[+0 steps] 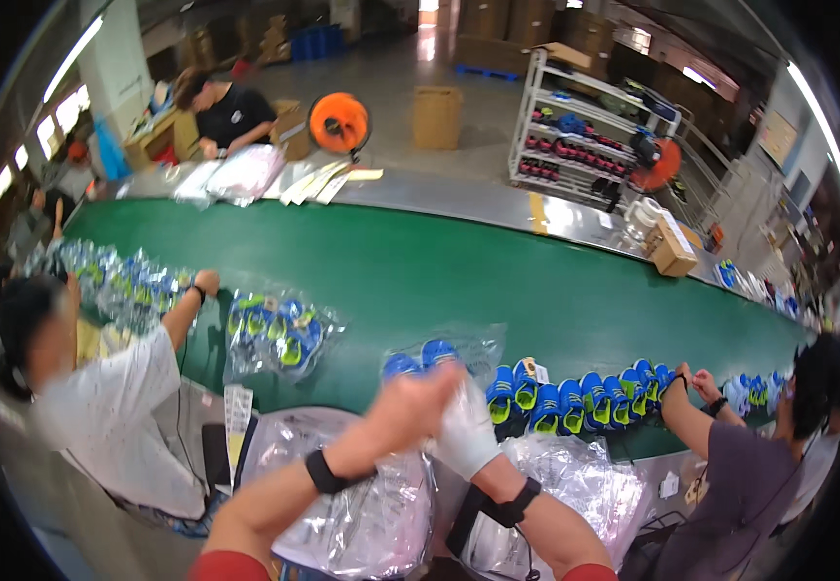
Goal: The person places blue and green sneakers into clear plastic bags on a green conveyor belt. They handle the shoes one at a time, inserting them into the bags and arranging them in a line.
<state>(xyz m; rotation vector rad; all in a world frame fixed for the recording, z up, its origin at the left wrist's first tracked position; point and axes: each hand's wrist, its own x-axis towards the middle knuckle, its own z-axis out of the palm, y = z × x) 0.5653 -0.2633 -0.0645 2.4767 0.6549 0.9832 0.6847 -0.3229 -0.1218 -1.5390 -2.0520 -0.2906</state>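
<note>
My left hand [408, 414], bare, is closed and raised over the near side of a green conveyor belt [391, 252]. Beside it, almost touching, is my right hand [466, 431] in a white glove, its fingers blurred and partly hidden. Just beyond both hands, blue shoes [438, 352] lie in a clear plastic bag [481, 341]. What my left fingers pinch is hidden. To the right stands a row of loose blue shoes with lime-green insides [594, 398]. Another clear bag of such shoes [284, 329] lies to the left.
Stacks of clear plastic bags [333, 494] lie close below my forearms, left and right. A co-worker in white [115, 397] reaches onto the belt at left; another in dark clothes [730, 465] works at right. Across the belt are a cardboard box [672, 250] and a shoe rack [585, 131].
</note>
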